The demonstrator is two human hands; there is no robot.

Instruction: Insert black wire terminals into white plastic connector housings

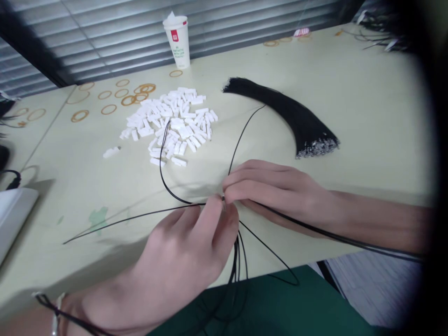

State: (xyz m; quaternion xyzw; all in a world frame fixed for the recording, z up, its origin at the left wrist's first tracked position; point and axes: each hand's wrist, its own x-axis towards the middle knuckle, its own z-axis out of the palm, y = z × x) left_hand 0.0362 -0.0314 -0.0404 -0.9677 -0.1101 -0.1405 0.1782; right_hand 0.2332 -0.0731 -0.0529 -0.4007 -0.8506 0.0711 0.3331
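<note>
Slatted blinds (pixel 224 28) hang behind a pale table (pixel 378 126).

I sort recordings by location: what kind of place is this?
Probably an indoor workroom: a heap of small white pieces, a thick bundle of black wires, and slatted blinds behind.

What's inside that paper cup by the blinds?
A white scrap pokes above the rim of the paper cup; anything deeper is hidden by the cup's wall.
</note>
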